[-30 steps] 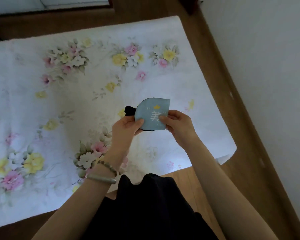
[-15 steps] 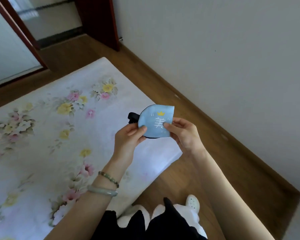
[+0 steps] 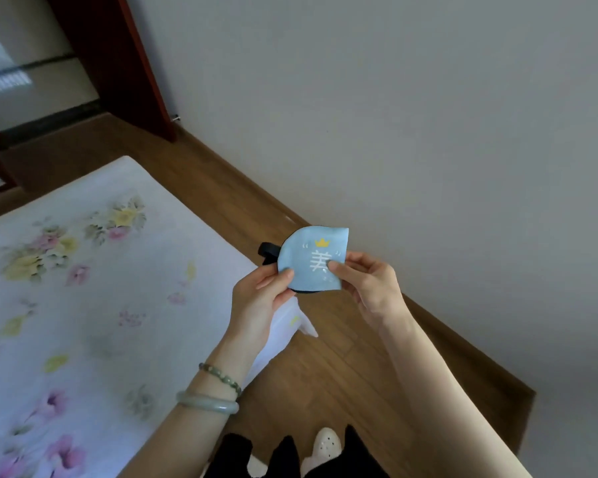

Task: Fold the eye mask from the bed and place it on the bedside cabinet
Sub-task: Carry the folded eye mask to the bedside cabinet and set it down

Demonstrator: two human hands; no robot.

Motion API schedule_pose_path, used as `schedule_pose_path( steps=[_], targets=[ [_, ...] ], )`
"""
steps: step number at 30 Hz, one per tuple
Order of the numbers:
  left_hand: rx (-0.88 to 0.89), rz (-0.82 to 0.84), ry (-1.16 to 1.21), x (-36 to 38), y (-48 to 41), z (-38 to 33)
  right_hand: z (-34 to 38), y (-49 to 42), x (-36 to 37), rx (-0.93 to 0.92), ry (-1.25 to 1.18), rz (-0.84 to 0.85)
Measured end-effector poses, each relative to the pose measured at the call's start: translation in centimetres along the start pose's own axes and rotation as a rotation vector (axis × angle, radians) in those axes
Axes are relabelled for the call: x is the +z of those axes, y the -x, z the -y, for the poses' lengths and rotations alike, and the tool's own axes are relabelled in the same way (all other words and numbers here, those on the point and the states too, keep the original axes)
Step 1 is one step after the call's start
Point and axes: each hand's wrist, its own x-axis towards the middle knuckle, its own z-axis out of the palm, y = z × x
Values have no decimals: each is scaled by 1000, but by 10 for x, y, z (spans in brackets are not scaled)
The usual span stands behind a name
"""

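Observation:
A light blue eye mask (image 3: 308,251) folded in half, with a yellow crown and white print, is held up in the air past the bed's corner. Its black strap (image 3: 267,251) sticks out at the left. My left hand (image 3: 261,298) pinches the mask's lower left edge. My right hand (image 3: 366,282) pinches its right side, thumb on the print. The bed (image 3: 83,305), under a white floral sheet, lies to the left and below. No bedside cabinet is in view.
A wooden floor (image 3: 325,367) runs between the bed and a plain grey wall (image 3: 394,115). A dark red door frame (image 3: 118,63) stands at the upper left. My feet in white shoes (image 3: 325,446) are at the bottom.
The view has swung right, away from over the bed toward the wall and floor. Both hands keep the same hold on the folded mask.

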Motion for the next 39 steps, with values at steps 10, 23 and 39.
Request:
schedule_pose_path(
  steps=[10, 23, 39],
  targets=[
    [-27, 23, -48, 95, -42, 12, 29, -51, -83, -4, -25, -22],
    [13, -78, 51, 160, -224, -19, 79, -247, -88, -13, -55, 17],
    [119, -386, 111, 123, -420, -101, 130, -488, 35, 79, 38, 342]
  ],
)
